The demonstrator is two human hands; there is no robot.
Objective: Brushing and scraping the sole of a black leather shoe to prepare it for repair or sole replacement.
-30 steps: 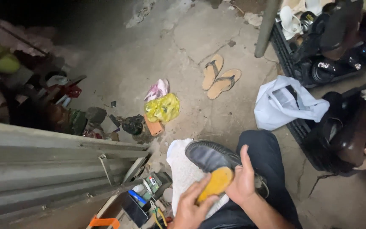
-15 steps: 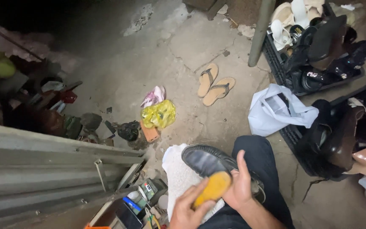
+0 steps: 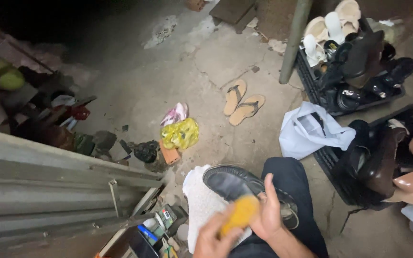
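Since a second ago the yellow sponge pad (image 3: 239, 214) had slid forward along the black leather shoe (image 3: 244, 187), from over the heel and side up toward the vamp; its blur suggested mid-stroke. The left hand (image 3: 212, 239) was curled tight around the pad, fingers closed on its near end. The right hand (image 3: 268, 215) was clamped on the shoe's collar, thumb up and palm over the opening, bracing it on the knee. That grip looked the same as before; only the pad hand had moved.

The shoe lay across the lap on a white cloth (image 3: 201, 203), toe pointing away from the pad hand and to the left. The toe cap, just past the pad, showed a dull grey sheen, so my read was that the rubbing was working toward it, with the toe not yet covered.

The head camera had also tilted: more of the floor beyond the shoe showed now, with the tan flip-flops (image 3: 243, 101) and yellow plastic bag (image 3: 181, 134) well ahead of the grip. A white plastic bag (image 3: 311, 131) and black crates of shoes (image 3: 359, 71) sat off to the right of the bracing hand. An open tool box (image 3: 156, 229) sat just left of the pad hand.
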